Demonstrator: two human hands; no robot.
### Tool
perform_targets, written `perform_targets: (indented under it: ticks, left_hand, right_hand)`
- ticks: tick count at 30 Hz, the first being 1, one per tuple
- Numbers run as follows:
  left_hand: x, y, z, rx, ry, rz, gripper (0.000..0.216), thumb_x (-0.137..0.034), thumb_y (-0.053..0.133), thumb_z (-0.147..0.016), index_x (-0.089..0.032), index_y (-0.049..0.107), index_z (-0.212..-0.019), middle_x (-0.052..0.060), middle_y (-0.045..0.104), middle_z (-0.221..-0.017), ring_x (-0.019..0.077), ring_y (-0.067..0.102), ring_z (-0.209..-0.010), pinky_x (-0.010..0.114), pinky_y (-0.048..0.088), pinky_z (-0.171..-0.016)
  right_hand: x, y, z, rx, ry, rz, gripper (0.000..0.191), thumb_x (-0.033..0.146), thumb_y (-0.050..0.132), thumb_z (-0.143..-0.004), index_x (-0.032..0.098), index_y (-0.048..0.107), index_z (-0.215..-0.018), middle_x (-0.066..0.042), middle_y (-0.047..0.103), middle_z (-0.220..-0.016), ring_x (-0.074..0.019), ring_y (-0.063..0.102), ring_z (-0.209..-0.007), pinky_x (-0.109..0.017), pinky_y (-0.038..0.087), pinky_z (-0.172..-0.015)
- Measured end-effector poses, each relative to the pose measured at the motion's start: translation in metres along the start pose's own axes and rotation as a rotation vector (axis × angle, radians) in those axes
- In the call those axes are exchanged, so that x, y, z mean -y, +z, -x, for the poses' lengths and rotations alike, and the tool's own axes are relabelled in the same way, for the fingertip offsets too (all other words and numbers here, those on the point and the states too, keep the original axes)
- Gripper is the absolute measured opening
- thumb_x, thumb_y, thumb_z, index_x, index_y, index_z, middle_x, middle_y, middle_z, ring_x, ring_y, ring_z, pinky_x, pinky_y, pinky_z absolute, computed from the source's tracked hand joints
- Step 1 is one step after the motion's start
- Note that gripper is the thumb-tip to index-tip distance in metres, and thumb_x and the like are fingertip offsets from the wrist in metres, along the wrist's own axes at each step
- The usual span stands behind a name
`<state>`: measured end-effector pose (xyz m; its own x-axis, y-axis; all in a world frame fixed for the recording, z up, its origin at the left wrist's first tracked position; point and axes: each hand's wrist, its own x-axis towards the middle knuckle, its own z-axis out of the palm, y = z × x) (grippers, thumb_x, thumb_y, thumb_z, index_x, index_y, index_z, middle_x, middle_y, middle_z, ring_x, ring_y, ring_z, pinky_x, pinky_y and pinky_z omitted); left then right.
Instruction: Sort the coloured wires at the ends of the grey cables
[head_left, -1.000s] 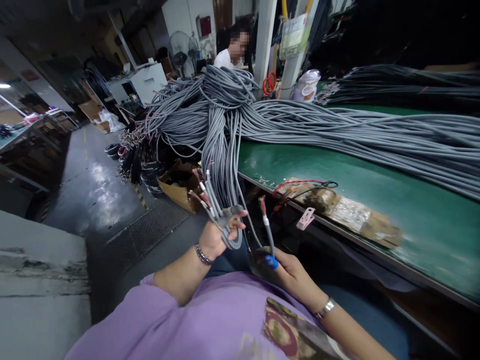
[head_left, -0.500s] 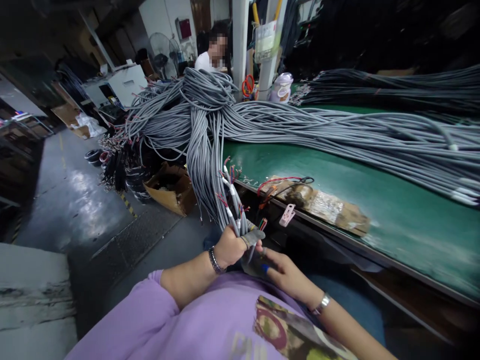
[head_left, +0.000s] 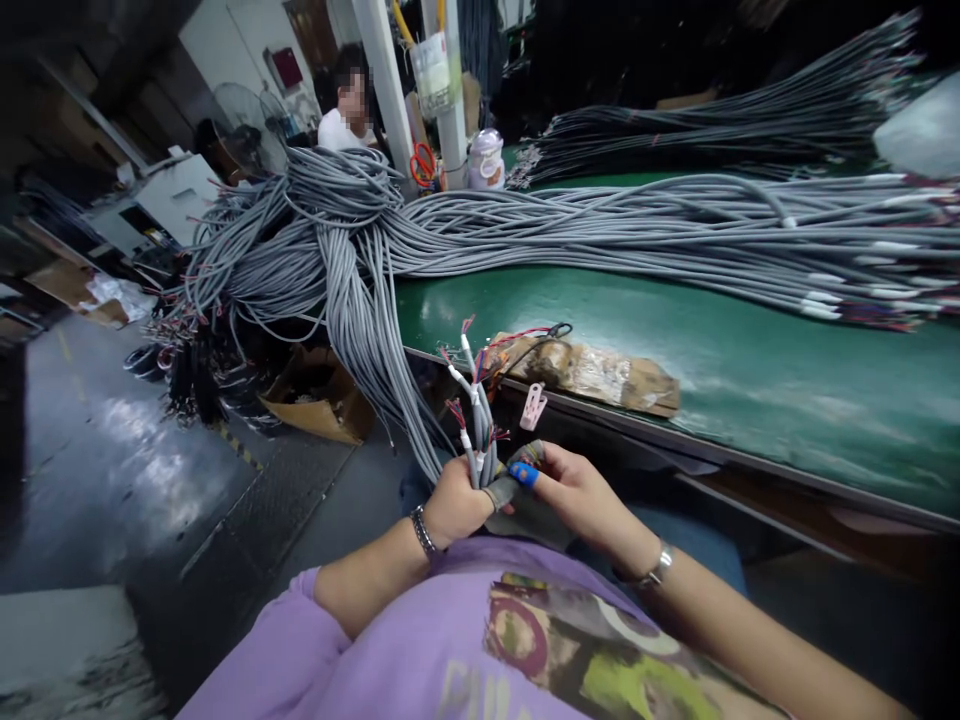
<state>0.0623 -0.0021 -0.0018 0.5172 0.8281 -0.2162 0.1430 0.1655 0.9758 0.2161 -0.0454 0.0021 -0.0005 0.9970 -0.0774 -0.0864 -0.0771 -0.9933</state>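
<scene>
My left hand (head_left: 459, 500) is closed around several grey cables (head_left: 486, 462), its thumb in a grey finger cover. White sleeves sit near their upper ends, and thin red and blue wires (head_left: 456, 408) fan out above. Close against the left thumb, my right hand (head_left: 574, 485) pinches the wire ends of one cable, mostly hidden by the fingers. Blue wrapping covers the right thumb and a grey cover the forefinger. From the heap on the table, a thick hank of grey cables (head_left: 367, 330) hangs over the edge down toward my left hand.
Grey cables (head_left: 600, 225) lie along the green table (head_left: 750, 350). A taped cardboard strip (head_left: 600, 372) and a pink clip (head_left: 533, 407) are at its front edge. Behind are darker cables (head_left: 675, 135), a lilac-white container (head_left: 486, 160) and a seated person (head_left: 349, 110). A cardboard box (head_left: 322, 395) stands below left.
My right hand has come up to the left thumb and closed its fingers on the wire ends there. The view has turned to the right, showing more of the table.
</scene>
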Motion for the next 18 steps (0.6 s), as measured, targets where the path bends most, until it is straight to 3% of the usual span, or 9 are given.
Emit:
perform_targets:
  ticks: [5, 11, 14, 18]
  left_hand:
    - [-0.006, -0.004, 0.001, 0.111, -0.018, 0.036, 0.035, -0.041, 0.081, -0.062, -0.013, 0.061, -0.068, 0.000, 0.058, -0.058, 0.0105, 0.054, -0.049, 0.023, 0.048, -0.049]
    - [-0.001, 0.001, 0.002, -0.151, -0.034, 0.265, 0.036, -0.046, 0.078, -0.065, -0.013, 0.063, -0.069, 0.001, 0.060, -0.054, 0.0104, 0.053, -0.046, 0.023, 0.046, -0.049]
    - [-0.001, 0.003, 0.003, -0.173, -0.005, 0.289, 0.036, -0.046, 0.075, -0.069, -0.012, 0.064, -0.063, 0.003, 0.061, -0.053, 0.0108, 0.054, -0.049, 0.023, 0.044, -0.052]
    - [-0.004, 0.005, 0.004, -0.164, 0.022, 0.243, 0.038, -0.047, 0.072, -0.072, -0.012, 0.065, -0.059, 0.006, 0.063, -0.055, 0.0123, 0.056, -0.054, 0.023, 0.042, -0.055]
  right_hand:
    - [0.012, 0.001, -0.003, 0.041, -0.128, 0.122, 0.017, 0.036, 0.067, -0.078, 0.020, 0.064, -0.073, -0.002, 0.067, -0.071, -0.0166, 0.059, -0.064, -0.028, 0.050, -0.062]
    - [0.020, 0.010, -0.003, -0.001, -0.062, -0.035, 0.026, 0.046, 0.067, -0.077, 0.022, 0.059, -0.072, 0.000, 0.063, -0.058, -0.0164, 0.059, -0.054, -0.030, 0.050, -0.056]
    - [0.012, 0.010, -0.001, -0.014, 0.004, -0.122, 0.030, 0.050, 0.067, -0.077, 0.021, 0.058, -0.076, 0.000, 0.064, -0.059, -0.0165, 0.059, -0.057, -0.030, 0.050, -0.058]
    - [0.007, 0.009, 0.000, -0.146, 0.027, -0.050, 0.036, 0.055, 0.070, -0.072, 0.020, 0.060, -0.075, 0.000, 0.062, -0.058, -0.0148, 0.055, -0.055, -0.028, 0.046, -0.054]
